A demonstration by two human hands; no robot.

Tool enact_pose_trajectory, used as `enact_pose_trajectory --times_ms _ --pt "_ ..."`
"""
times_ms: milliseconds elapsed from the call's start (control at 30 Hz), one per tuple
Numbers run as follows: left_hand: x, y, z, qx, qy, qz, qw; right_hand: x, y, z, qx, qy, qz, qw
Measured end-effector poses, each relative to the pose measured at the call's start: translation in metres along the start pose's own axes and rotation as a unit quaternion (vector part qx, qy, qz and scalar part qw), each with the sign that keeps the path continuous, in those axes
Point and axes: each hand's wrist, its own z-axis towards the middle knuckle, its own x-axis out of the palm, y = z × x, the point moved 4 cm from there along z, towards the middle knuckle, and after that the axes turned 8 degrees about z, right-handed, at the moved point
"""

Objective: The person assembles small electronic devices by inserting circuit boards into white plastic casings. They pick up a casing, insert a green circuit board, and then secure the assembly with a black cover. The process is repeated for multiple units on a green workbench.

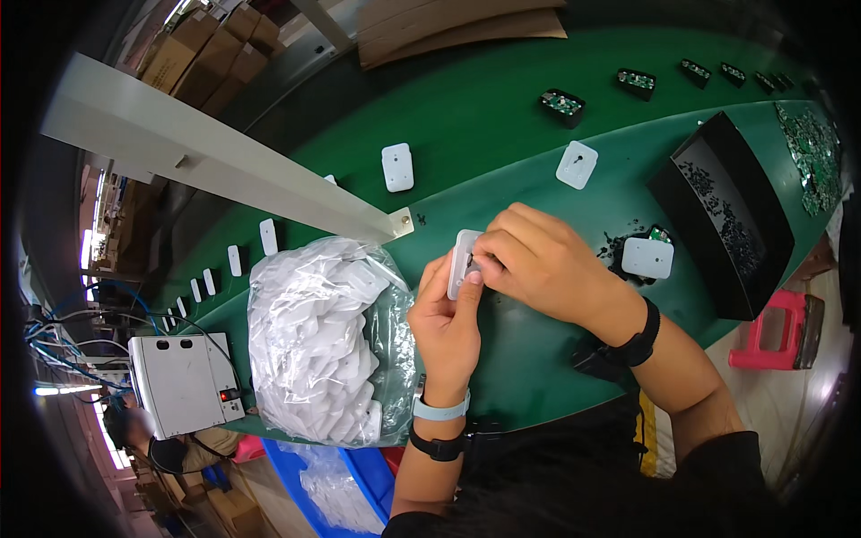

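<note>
Desk [529, 386], green and bent by the lens, is spreading beneath both hands, while a darker green belt [475, 134] is stretching along its far side. Pale post [224, 161] is slanting across the left, hiding most of one white cover [331, 179] on the belt. Clear bag [395, 332] is lying left of the hands, bulging with white covers that are overlapping too thickly to tell apart. Black tray [691, 238] is sitting at the right, holding tiny dark parts. Cartons [184, 49] at the upper left are bearing print too small to read. White machine [184, 386] is standing beyond the bag.

Right hand [543, 260] is reaching in from the right, its fingers pinching at the face of the case; whether they are gripping something small there, I cannot tell. Left hand [446, 336] is grasping the case from below, its thumb pressing near the lower end.

White case [460, 264] is hovering over the desk between the hands, just right of the bag. Its long axis is pointing away from the person, the far end leaning slightly right. Its face is turning toward the right hand, whose fingers are partly covering a dark opening.
</note>
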Motion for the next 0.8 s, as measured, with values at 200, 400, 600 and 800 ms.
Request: enact_pose_trajectory --times_ms 200,400,600,800 --pt "-0.001 0.003 -0.001 -0.007 -0.013 -0.016 1.000 -0.002 0.001 0.000 0.004 0.021 0.010 1.000" --pt "-0.002 0.002 0.001 -0.017 -0.030 -0.030 0.999 -0.007 -0.012 -0.002 0.124 -0.030 0.105 0.986" --pt "-0.002 0.003 0.001 -0.058 -0.023 -0.054 0.997 -0.001 -0.025 -0.008 0.331 0.058 0.322 0.885" --pt "-0.004 0.007 0.001 -0.086 -0.022 -0.051 0.995 0.007 -0.021 -0.010 0.353 0.082 0.356 0.861"
